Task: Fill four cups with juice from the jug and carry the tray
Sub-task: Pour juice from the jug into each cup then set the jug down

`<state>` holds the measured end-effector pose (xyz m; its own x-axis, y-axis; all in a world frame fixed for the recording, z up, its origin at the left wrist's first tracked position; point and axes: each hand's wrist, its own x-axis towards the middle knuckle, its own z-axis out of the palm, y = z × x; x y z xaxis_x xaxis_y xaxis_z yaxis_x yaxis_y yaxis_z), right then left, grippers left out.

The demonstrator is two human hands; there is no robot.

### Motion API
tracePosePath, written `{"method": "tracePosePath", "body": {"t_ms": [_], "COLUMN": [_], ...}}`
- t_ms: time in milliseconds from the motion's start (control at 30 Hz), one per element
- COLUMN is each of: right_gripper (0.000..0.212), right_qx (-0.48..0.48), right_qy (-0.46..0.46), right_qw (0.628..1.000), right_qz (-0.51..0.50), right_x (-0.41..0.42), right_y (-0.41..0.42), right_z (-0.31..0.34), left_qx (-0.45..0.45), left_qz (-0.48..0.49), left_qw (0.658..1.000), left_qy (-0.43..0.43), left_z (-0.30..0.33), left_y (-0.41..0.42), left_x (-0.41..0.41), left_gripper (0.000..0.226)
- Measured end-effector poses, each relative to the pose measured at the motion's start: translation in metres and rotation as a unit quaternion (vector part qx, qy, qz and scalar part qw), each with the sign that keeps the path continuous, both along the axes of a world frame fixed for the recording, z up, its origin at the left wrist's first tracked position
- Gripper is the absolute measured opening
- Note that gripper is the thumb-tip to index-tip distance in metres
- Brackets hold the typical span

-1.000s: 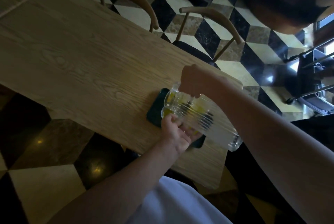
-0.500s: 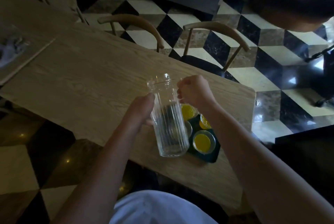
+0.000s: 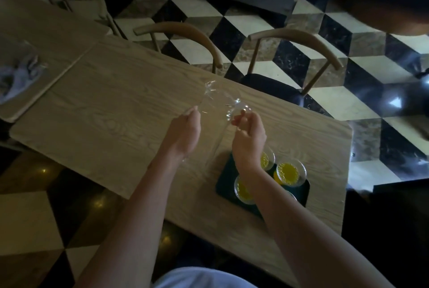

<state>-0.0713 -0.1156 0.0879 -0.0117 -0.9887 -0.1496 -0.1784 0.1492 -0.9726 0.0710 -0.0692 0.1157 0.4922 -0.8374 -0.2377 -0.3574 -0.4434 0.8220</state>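
Note:
A clear ribbed jug point(image 3: 212, 111), empty and blurred, is over the wooden table point(image 3: 111, 111) just left of and beyond the tray. My left hand point(image 3: 185, 132) is pressed around its side. My right hand point(image 3: 247, 139) is curled at its handle near the rim. The dark green tray point(image 3: 224, 183) sits near the table's right end with cups of yellow juice: one point(image 3: 290, 172) in full view, two point(image 3: 267, 160) point(image 3: 241, 190) half behind my right wrist. A fourth cup's rim point(image 3: 291, 194) peeks out beside my forearm.
Two wooden chairs point(image 3: 185, 29) point(image 3: 299, 38) stand at the table's far side. A grey cloth point(image 3: 16, 78) lies on the adjoining table at left. Checkered floor surrounds the table; its near edge runs just below the tray.
The jug went from tilted over the cups to upright, then moved left and away from the tray in both hands. The cups now show juice.

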Motion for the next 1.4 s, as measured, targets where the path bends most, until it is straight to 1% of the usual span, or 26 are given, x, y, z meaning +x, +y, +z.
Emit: {"method": "tracePosePath", "body": {"t_ms": [100, 133, 233, 267, 433, 533, 633, 800, 1100, 1233, 1400], "right_gripper": [0.024, 0.024, 0.028, 0.030, 0.034, 0.042, 0.041, 0.033, 0.040, 0.045, 0.045], "right_qx": [-0.078, -0.099, -0.147, -0.152, -0.133, -0.141, -0.138, -0.130, -0.129, -0.118, -0.103], "right_qy": [0.014, 0.017, 0.031, 0.034, 0.074, 0.100, 0.118, 0.123, 0.135, 0.137, 0.138], "right_qw": [0.997, 0.995, 0.989, 0.987, 0.986, 0.981, 0.979, 0.979, 0.977, 0.977, 0.976], "right_qz": [-0.008, -0.003, 0.019, 0.026, 0.061, 0.088, 0.096, 0.096, 0.108, 0.116, 0.129], "right_x": [0.010, 0.016, 0.032, 0.038, 0.058, 0.066, 0.073, 0.079, 0.081, 0.079, 0.077], "right_y": [-0.011, -0.014, -0.023, -0.024, -0.034, -0.039, -0.040, -0.041, -0.034, -0.032, -0.031], "right_z": [-0.013, -0.017, -0.029, -0.034, -0.052, -0.057, -0.062, -0.069, -0.080, -0.083, -0.084], "left_qx": [-0.033, -0.051, -0.139, -0.155, -0.167, -0.171, -0.185, -0.192, -0.193, -0.185, -0.171], "left_qz": [-0.057, -0.063, -0.057, -0.049, -0.017, -0.009, 0.012, 0.019, 0.040, 0.032, 0.025], "left_qw": [0.997, 0.996, 0.988, 0.986, 0.985, 0.985, 0.983, 0.981, 0.980, 0.982, 0.985], "left_qy": [0.039, 0.044, 0.042, 0.037, 0.025, 0.022, 0.008, 0.010, 0.011, 0.001, 0.004], "left_z": [-0.022, -0.030, -0.057, -0.066, -0.098, -0.112, -0.122, -0.134, -0.152, -0.157, -0.159], "left_y": [0.002, 0.001, -0.007, -0.010, -0.021, -0.028, -0.034, -0.040, -0.034, -0.033, -0.032], "left_x": [0.000, 0.003, 0.019, 0.024, 0.046, 0.057, 0.062, 0.069, 0.072, 0.075, 0.076], "left_gripper": [0.078, 0.083, 0.079, 0.079, 0.080, 0.084, 0.086, 0.089, 0.091, 0.095, 0.094]}}
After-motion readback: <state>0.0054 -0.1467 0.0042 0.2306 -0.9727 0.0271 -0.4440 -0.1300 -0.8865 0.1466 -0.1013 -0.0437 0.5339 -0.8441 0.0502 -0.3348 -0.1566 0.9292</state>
